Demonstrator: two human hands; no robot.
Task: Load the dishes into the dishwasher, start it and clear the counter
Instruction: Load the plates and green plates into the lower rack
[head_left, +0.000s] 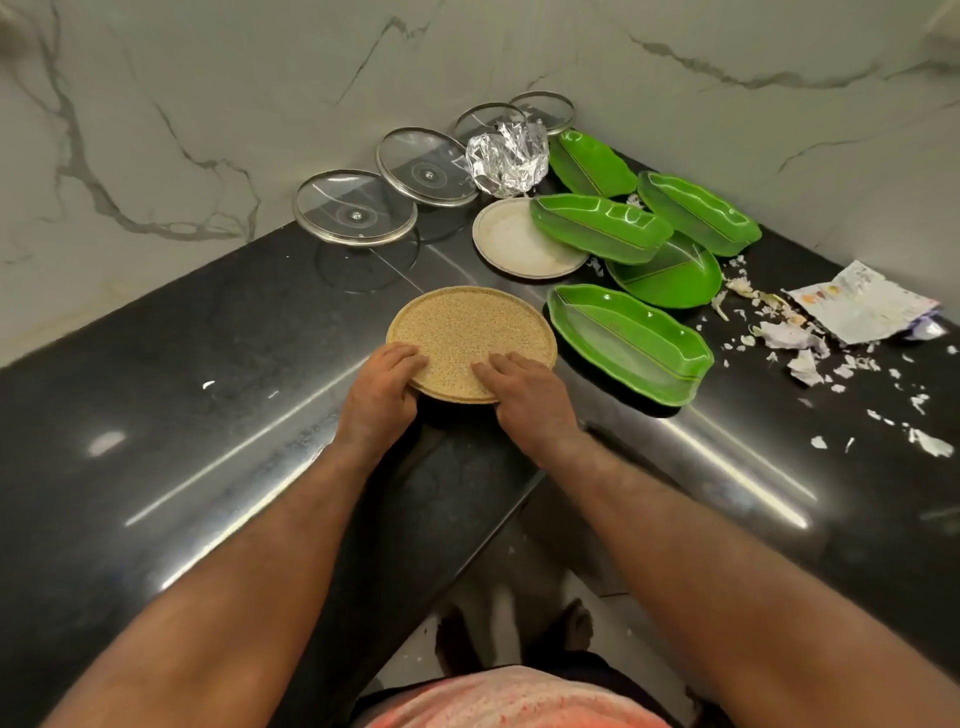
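While both hands are on it, the tan plate sits in the corner of the black counter, its near edge looking slightly raised. The left hand grips the rim at about 7 o'clock, fingers bunched together and curled over the top. The right hand holds it at about 5 o'clock, fingers lying close together on the speckled surface. Can't tell where either thumb is, they're tucked out of sight under the rim.

From the plate, a white plate lies at 12 to 1 o'clock, with crumpled foil just behind it. Glass lids lean along the marble wall from 11 to 12. Green leaf-shaped dishes are spread from 1 to 3, some overlapping. Torn paper scraps litter the counter further out at 3.
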